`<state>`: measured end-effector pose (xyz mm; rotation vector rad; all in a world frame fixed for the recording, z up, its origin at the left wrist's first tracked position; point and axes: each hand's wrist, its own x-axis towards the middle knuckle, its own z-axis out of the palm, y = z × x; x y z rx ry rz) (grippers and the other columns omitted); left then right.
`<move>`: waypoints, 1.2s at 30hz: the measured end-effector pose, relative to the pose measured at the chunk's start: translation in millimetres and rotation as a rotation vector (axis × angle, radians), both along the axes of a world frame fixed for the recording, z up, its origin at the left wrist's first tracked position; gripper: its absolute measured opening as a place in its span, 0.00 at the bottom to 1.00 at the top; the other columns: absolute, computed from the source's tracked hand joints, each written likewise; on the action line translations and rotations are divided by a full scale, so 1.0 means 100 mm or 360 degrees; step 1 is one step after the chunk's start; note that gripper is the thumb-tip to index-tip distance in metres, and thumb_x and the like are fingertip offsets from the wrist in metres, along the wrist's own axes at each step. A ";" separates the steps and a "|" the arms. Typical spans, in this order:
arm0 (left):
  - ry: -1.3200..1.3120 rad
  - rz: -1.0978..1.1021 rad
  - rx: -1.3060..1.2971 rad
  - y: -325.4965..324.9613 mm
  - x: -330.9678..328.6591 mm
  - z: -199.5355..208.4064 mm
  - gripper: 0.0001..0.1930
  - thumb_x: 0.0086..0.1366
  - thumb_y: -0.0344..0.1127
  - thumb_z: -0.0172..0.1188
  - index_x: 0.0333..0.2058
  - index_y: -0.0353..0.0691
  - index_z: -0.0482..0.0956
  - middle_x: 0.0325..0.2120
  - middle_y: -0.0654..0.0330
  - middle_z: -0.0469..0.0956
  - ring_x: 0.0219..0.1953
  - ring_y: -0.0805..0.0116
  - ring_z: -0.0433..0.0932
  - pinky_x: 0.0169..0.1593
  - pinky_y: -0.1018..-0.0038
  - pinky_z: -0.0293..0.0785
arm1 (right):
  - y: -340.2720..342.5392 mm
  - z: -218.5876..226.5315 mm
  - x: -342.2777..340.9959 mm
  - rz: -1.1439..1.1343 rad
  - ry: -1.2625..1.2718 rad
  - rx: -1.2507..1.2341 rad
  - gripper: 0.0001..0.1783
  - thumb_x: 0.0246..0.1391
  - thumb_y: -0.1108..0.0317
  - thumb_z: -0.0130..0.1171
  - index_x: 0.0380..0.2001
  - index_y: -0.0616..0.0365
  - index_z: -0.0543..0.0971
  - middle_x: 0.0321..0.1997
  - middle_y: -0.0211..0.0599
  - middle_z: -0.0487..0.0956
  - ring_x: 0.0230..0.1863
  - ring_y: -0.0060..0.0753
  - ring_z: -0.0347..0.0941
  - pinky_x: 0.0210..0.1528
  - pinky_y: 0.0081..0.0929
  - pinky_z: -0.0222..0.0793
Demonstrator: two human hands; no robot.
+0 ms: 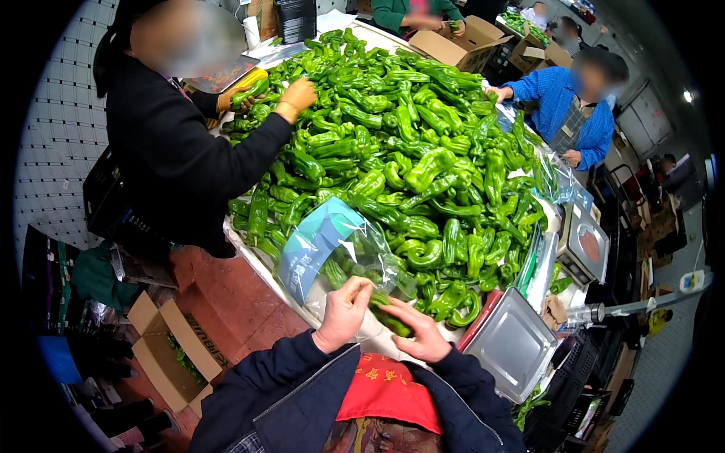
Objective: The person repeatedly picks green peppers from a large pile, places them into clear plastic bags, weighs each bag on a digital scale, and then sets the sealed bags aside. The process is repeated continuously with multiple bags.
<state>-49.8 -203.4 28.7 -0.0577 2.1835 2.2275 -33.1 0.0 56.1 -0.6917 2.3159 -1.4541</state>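
A clear plastic bag (pixel 321 240) with a blue and teal printed panel lies over the near edge of the pepper pile, some green peppers showing through it. My left hand (pixel 343 313) is closed in a pinch on the bag's near edge. Close beside it, my right hand (pixel 419 332) has its fingers curled over a green pepper (pixel 394 325) by the bag's mouth; its palm side is hidden. A big heap of long, wrinkled green peppers (pixel 430 170) covers the table in front of me.
A scale with a steel pan (pixel 517 343) stands right of my hands, and a second scale (pixel 585 241) farther along. An open cardboard box (pixel 174 355) sits on the floor at left. Co-workers stand around the table; one in orange gloves (pixel 298 97) handles peppers.
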 end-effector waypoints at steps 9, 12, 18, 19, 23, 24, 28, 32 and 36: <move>0.0009 -0.0195 0.0106 0.23 0.42 0.04 0.08 0.72 0.29 0.54 0.44 0.36 0.80 0.32 0.63 0.81 0.31 0.81 0.73 0.35 0.80 0.71 | -0.25 -0.82 0.09 -0.0218 -0.1313 -0.1047 0.33 0.52 0.76 0.61 0.63 0.57 0.69 0.53 0.33 0.76 0.52 0.24 0.72 0.51 0.25 0.72; -0.0218 -0.0278 0.0190 0.23 0.52 -0.03 0.09 0.73 0.31 0.53 0.45 0.35 0.80 0.32 0.68 0.79 0.34 0.81 0.73 0.37 0.81 0.71 | -0.47 -1.12 0.07 -0.0586 -0.0941 -0.0916 0.31 0.55 0.73 0.61 0.63 0.56 0.69 0.57 0.36 0.75 0.54 0.27 0.72 0.55 0.27 0.70; -0.0419 0.0138 0.0732 0.25 0.27 -0.22 0.12 0.77 0.38 0.45 0.44 0.38 0.75 0.12 0.73 0.59 0.11 0.84 0.53 0.14 0.81 0.49 | -0.33 -0.80 -0.21 0.0107 -0.0177 0.0021 0.29 0.53 0.68 0.61 0.59 0.61 0.71 0.56 0.57 0.76 0.57 0.55 0.73 0.58 0.40 0.69; -0.0435 0.0179 0.0815 0.23 0.20 -0.23 0.11 0.77 0.38 0.45 0.45 0.38 0.74 0.12 0.72 0.59 0.10 0.84 0.53 0.13 0.81 0.48 | -0.35 -0.81 -0.24 0.0121 0.0191 -0.0139 0.25 0.53 0.65 0.61 0.54 0.59 0.76 0.48 0.56 0.80 0.50 0.59 0.76 0.53 0.43 0.72; -0.0553 0.0205 0.0870 0.18 0.11 -0.45 0.11 0.77 0.38 0.45 0.43 0.37 0.73 0.12 0.71 0.58 0.09 0.83 0.51 0.12 0.81 0.47 | -0.09 -0.57 -0.27 0.0563 0.0067 0.0482 0.17 0.54 0.61 0.61 0.46 0.54 0.82 0.32 0.50 0.83 0.36 0.54 0.80 0.41 0.47 0.75; -0.0567 0.0202 0.0847 0.18 0.10 -0.48 0.11 0.77 0.38 0.45 0.43 0.37 0.73 0.12 0.71 0.58 0.09 0.83 0.51 0.12 0.81 0.47 | -0.01 -0.43 -0.35 0.0336 0.0086 0.0449 0.12 0.54 0.64 0.61 0.41 0.55 0.83 0.31 0.50 0.82 0.36 0.51 0.80 0.40 0.44 0.75; -0.0598 0.0171 0.0759 0.17 0.09 -0.50 0.09 0.76 0.37 0.48 0.41 0.38 0.73 0.12 0.73 0.58 0.09 0.84 0.51 0.13 0.82 0.47 | 0.00 -0.23 -0.96 -0.0597 0.0687 0.0273 0.08 0.53 0.71 0.61 0.38 0.58 0.80 0.35 0.45 0.81 0.38 0.49 0.79 0.42 0.40 0.75; -0.0567 0.0097 0.0619 0.14 0.10 -0.41 0.03 0.72 0.31 0.55 0.40 0.40 0.75 0.18 0.76 0.65 0.17 0.88 0.58 0.20 0.84 0.51 | -0.14 -0.51 -1.54 -0.0675 0.0724 0.0661 0.28 0.50 0.70 0.66 0.56 0.57 0.72 0.54 0.50 0.71 0.54 0.54 0.69 0.53 0.42 0.69; -0.0458 0.0011 0.0469 0.14 0.12 -0.35 0.02 0.70 0.28 0.56 0.40 0.38 0.74 0.19 0.76 0.66 0.21 0.89 0.58 0.24 0.84 0.52 | -0.39 -0.71 -1.75 -0.0772 0.0889 0.0739 0.33 0.46 0.66 0.69 0.58 0.52 0.72 0.46 0.49 0.71 0.48 0.53 0.70 0.51 0.42 0.69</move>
